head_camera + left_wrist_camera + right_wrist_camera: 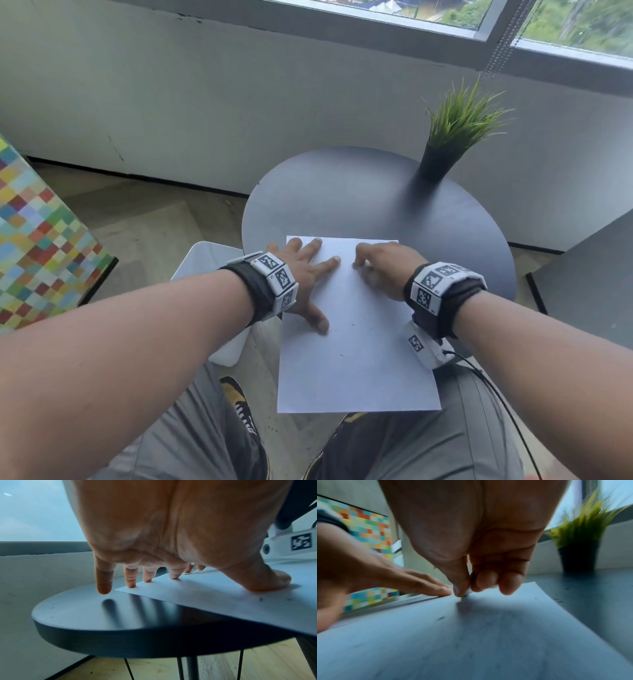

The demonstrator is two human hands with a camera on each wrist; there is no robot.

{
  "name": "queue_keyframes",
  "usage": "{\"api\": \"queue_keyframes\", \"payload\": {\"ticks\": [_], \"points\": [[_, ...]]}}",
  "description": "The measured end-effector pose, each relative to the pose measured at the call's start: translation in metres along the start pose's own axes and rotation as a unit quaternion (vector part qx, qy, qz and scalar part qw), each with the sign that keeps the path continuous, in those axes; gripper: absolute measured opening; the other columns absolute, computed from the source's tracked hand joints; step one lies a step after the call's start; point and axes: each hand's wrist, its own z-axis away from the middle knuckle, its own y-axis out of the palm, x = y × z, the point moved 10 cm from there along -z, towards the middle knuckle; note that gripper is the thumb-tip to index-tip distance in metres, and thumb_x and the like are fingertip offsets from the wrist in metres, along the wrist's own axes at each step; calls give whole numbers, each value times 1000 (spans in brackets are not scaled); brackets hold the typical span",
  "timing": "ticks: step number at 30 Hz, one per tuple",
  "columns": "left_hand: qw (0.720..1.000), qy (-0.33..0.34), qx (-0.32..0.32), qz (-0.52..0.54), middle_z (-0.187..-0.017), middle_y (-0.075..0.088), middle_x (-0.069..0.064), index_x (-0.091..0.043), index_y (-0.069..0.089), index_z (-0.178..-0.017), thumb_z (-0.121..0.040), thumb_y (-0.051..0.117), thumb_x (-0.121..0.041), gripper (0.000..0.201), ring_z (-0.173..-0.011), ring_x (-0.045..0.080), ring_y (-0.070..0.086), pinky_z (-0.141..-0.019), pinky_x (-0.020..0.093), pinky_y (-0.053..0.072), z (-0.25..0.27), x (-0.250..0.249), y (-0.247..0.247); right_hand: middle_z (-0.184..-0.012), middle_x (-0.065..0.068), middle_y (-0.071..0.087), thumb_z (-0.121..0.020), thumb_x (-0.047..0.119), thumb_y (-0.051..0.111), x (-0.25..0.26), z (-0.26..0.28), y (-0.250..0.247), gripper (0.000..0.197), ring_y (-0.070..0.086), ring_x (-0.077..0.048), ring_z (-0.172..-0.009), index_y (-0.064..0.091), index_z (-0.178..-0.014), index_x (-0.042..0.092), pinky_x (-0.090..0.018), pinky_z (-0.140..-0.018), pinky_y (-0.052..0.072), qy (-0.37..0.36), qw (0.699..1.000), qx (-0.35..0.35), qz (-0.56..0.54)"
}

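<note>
While left hand (pixel 303 275) lies spread flat on the sheet of paper (pixel 356 359), likely pinning it against slip, right hand (pixel 387 270) pinches a small pale nub (pixel 467 594) onto it; sheet overhangs round table (pixel 359 192) near edge

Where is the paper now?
In the head view the paper lies on the table's near side, overhanging the edge, the left hand pressing its left part, the right hand pinching an eraser at its far end.
</note>
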Motion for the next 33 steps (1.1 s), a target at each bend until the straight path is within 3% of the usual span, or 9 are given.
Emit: {"api": "queue_keyframes", "payload": {"ticks": [5,7,10,15,20,25,29,31,33], "points": [[1000,5,3,3,-167,-6,4,-45,-7,-154,-50,56,-98,132,-147,37,9,-109,56,30,-1,1,0,-106,1,61,-94,24,49,59,22,30,17,55,-25,-100,55,-109,26,-37,-82,45,-147,987,69,-18],[1000,6,4,0,-167,-5,4,-45,-7,-155,-51,55,-98,132,-146,37,11,-108,55,32,-2,1,-1,-111,3,62,-95,27,47,52,17,24,20,55,-22,-104,56,-112,29,-35,-85,45,-137,989,57,-19],[1000,6,2,-4,-166,0,4,-44,-5,-155,-51,56,-98,132,-144,36,14,-106,55,34,-2,0,-3,-113,-3,62,-94,24,41,14,-4,9,24,56,-27,-106,51,-115,23,-36,-84,47,-24,1000,-3,5],[1000,-2,17,-3,-166,-4,4,-44,-6,-155,-51,60,-96,134,-146,36,11,-105,58,33,2,-1,-3,-111,1,61,-91,23,50,77,23,41,22,59,-27,-102,51,-113,23,-41,-82,48,-158,985,64,-24],[1000,-14,25,2,-166,-5,2,-44,-10,-155,-54,59,-95,133,-147,36,8,-106,59,34,3,-1,-3,-112,-9,62,-95,27,38,-7,-6,10,13,56,-32,-93,42,-103,17,-34,-70,42,69,997,-8,16],[999,-16,30,5,-165,-3,3,-46,-6,-154,-51,61,-95,133,-146,37,9,-103,62,36,2,-2,-4,-113,-3,59,-92,20,41,44,5,27,30,57,-28,-101,40,-121,25,-33,-69,37,-64,997,44,15],[999,-20,36,-1,-165,-5,2,-46,-11,-154,-50,59,-96,135,-147,36,8,-103,61,36,0,0,-2,-108,-8,62,-90,21,40,-18,-12,8,5,58,-32,-94,38,-93,24,-34,-69,43,73,996,3,58],[999,-20,36,-1,-165,-4,2,-46,-11,-154,-50,60,-96,136,-147,36,7,-104,62,36,0,0,-3,-109,-6,60,-89,18,41,5,-6,14,15,59,-32,-97,42,-103,23,-37,-74,49,21,998,16,56],[999,-19,36,0,-166,-5,2,-45,-10,-154,-50,60,-96,135,-147,37,7,-105,62,36,1,-1,-4,-106,0,57,-91,21,42,53,11,25,21,59,-30,-98,45,-112,24,-40,-77,50,-100,993,41,46]]}}
